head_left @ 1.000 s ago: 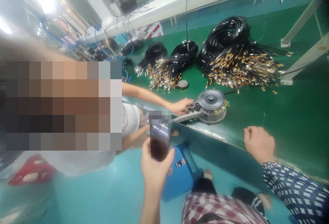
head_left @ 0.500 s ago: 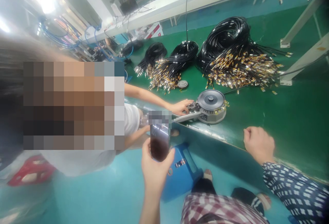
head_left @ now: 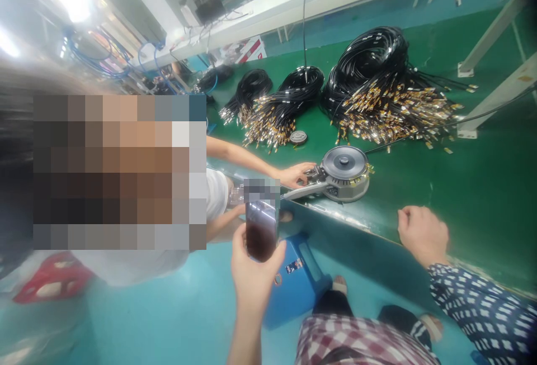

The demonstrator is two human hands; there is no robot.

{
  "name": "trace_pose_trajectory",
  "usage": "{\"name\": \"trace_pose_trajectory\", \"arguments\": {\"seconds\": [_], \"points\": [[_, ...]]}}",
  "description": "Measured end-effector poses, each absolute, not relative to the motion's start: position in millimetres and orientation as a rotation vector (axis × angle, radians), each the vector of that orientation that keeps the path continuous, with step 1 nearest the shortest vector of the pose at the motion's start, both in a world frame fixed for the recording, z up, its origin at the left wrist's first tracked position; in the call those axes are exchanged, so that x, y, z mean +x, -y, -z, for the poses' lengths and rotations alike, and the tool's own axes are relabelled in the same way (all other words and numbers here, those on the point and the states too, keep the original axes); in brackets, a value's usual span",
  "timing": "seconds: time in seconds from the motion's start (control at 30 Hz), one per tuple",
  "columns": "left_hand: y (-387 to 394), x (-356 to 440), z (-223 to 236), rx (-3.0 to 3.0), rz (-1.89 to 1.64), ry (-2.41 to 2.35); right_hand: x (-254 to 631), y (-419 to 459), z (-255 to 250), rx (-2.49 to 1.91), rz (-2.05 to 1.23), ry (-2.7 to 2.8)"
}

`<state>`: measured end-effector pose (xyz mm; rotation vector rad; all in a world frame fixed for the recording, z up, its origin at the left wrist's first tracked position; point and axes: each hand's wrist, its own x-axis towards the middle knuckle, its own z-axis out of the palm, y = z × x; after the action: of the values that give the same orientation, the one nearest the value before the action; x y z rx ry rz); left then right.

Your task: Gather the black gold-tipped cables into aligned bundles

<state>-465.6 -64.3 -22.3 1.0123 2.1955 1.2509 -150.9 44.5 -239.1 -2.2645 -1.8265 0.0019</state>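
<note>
My left hand point(head_left: 254, 275), bare-armed, is wrapped round a dark smartphone point(head_left: 262, 231) held upright over the floor beside the workbench. My right hand point(head_left: 423, 235), in a dark patterned sleeve, rests in a loose fist on the bench's front edge. Nothing shows sticking out of it, and the fingertips are curled out of sight. Between the two hands, further back, stands a grey round-topped machine point(head_left: 346, 172), like a carousel tape dispenser, with small yellow pieces at its rim. A co-worker's hand point(head_left: 297, 175) touches its left side.
Several bundles of coiled black cables point(head_left: 373, 74) with gold-coloured ends lie along the green bench top point(head_left: 482, 203). A small round grey piece point(head_left: 298, 137) lies before them. White metal supports point(head_left: 478, 122) stand at right. A co-worker point(head_left: 216, 192) is close on the left; below stands a blue stool point(head_left: 293, 292).
The co-worker's head and upper body have shifted very slightly. My hands, the smartphone and the round machine stay practically where they were.
</note>
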Motion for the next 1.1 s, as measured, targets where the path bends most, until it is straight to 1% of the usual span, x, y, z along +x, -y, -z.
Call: {"name": "trace_pose_trajectory", "arguments": {"seconds": [0.5,1.1], "points": [[63.0,-464.6,21.8,0.991,-1.229,-2.183,-152.1,-44.3,235.8,-2.285,-0.036,1.83],[63.1,-462.5,20.3,0.983,-1.218,-2.197,-154.2,-42.2,233.8,-2.298,0.006,1.836]]}}
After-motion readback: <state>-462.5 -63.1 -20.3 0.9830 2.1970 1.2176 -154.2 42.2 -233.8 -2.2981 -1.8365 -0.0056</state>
